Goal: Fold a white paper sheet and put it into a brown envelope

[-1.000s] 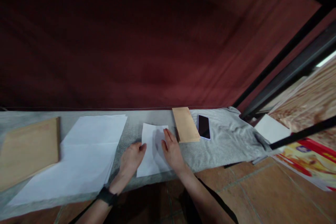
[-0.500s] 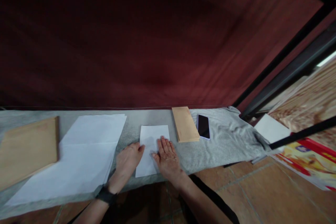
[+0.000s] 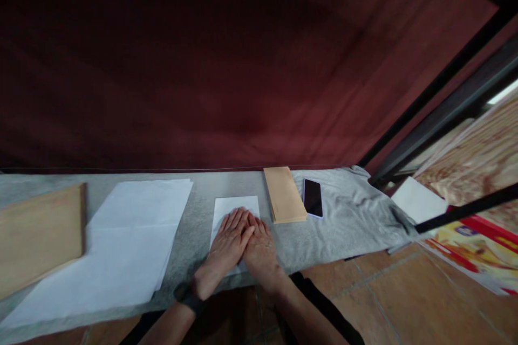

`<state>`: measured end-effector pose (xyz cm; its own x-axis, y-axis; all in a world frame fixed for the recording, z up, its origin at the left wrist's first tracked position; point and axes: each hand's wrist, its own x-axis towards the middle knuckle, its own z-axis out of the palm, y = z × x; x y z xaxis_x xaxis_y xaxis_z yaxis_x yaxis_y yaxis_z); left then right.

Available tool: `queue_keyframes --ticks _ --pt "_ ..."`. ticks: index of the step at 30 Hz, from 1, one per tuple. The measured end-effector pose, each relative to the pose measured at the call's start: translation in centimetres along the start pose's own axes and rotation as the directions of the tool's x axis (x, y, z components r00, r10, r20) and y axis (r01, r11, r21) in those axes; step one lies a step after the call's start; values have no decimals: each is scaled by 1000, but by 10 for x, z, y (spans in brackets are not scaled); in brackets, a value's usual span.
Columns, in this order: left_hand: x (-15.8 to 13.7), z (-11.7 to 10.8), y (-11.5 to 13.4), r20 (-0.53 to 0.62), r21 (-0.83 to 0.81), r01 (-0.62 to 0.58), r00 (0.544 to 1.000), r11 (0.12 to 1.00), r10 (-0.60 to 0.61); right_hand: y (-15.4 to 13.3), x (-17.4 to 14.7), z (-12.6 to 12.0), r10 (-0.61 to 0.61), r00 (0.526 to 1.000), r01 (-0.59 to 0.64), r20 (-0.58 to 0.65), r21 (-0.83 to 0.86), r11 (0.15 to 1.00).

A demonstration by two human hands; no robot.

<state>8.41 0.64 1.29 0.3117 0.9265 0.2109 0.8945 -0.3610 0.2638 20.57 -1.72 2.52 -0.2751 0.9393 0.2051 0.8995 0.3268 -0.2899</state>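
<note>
A folded sheet of white paper lies on the grey cloth in front of me. Both palms press down on it side by side, covering most of its lower part. My left hand is flat with fingers stretched out, its thumb touching the right hand. My right hand also lies flat, fingers pointing away from me. Just right of the paper is a stack of brown envelopes. To the left are larger white sheets, partly under a big brown envelope or packet.
A phone lies right of the small envelopes. Grey cloth covers the narrow surface, with a dark red curtain behind it. Black metal bars and a colourful box are at the right, above the tiled floor.
My left hand has moved right from the paper's left edge and opened flat beside my right hand. The right hand has stayed on the paper.
</note>
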Motion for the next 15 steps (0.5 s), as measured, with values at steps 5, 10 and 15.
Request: queue_keyframes --ticks 5,10,15 --pt "8 6 -8 -63 95 81 995 992 -75 0 11 -7 72 997 -73 -14 -28 997" --pt "10 6 -22 -130 202 200 976 959 -176 3 15 -8 54 996 -55 -68 -22 998" --pt "10 9 -30 -155 232 209 972 950 -176 8 31 -7 65 994 -63 -93 32 998"
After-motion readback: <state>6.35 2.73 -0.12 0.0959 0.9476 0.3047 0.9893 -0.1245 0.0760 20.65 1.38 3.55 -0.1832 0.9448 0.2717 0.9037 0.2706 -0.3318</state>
